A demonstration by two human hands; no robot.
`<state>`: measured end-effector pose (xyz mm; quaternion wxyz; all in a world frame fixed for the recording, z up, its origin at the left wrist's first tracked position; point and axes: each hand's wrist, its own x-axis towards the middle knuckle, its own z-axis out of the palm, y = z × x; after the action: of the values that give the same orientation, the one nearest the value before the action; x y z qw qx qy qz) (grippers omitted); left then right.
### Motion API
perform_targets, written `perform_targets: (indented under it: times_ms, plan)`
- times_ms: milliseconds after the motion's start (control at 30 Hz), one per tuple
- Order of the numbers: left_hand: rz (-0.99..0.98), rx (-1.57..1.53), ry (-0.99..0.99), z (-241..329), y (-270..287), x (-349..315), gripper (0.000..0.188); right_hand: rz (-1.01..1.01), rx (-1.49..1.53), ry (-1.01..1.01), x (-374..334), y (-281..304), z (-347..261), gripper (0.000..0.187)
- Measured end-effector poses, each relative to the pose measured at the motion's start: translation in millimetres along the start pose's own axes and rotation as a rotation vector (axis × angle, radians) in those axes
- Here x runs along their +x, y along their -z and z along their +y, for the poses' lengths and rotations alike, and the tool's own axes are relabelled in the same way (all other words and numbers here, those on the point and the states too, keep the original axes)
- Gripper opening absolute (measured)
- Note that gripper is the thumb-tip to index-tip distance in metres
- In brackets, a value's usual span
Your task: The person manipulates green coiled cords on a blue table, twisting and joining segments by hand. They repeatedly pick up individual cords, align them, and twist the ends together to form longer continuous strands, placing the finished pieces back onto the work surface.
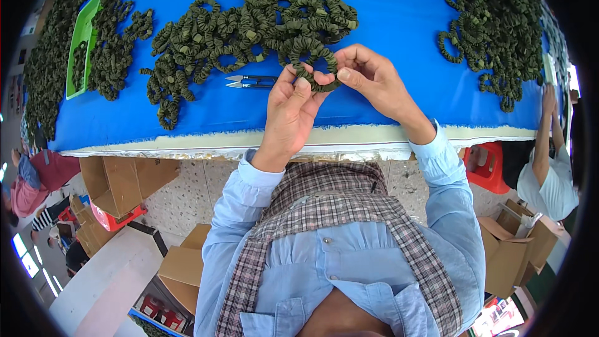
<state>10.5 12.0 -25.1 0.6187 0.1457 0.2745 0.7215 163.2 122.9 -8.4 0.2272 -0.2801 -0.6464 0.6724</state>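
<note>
A dark green scrunchie [316, 87] is stretched between my two hands, just above the near part of the blue-covered table. My left hand [291, 111] pinches its left side between thumb and fingers. On the opposite side, my right hand [372, 81] grips the ring with thumb and forefinger. Right behind my hands lies a large heap of similar green scrunchies [268, 28]. A pair of thread snips [251, 81] rests on the cloth beside my left hand, its handle end partly hidden behind that hand.
More scrunchies [493, 25] are piled at the right, and others [112, 56] at the left around a green tray [73, 81]. Cardboard boxes [181, 268] and a red stool [485, 167] stand below the table edge. Another person [549, 168] works at the far right.
</note>
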Motion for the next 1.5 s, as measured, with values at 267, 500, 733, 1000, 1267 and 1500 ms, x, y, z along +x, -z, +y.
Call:
perform_targets:
  times_ms: [267, 500, 733, 1000, 1267, 1500]
  plan:
    - [0.086, 0.38, -0.153, 1.1, -21.0, 1.2, 0.039, 0.01, 0.005, 0.008, -3.2, -0.5, -6.9, 0.025]
    - [-0.104, 1.407, -0.635, 28.6, -14.9, 16.0, 0.027, 0.086, -0.103, 0.186, -8.3, -6.8, -22.0, 0.032]
    - [0.065, 1.151, -0.386, 27.3, -16.1, 8.6, 0.022, 0.028, -0.317, 0.268, -9.1, 0.7, -14.5, 0.028]
    - [-0.006, 0.953, -0.415, 19.6, -19.1, 15.8, 0.022, -0.01, -0.319, 0.258, -8.0, 1.1, -12.1, 0.022]
    - [-0.05, 1.068, -0.303, 21.7, -19.9, 17.1, 0.019, 0.012, -0.307, 0.311, -6.7, -3.6, -8.8, 0.023]
    - [-0.059, 0.88, -0.188, 18.2, -14.8, 17.9, 0.019, -0.022, -0.256, 0.27, -6.9, -3.5, -10.0, 0.025]
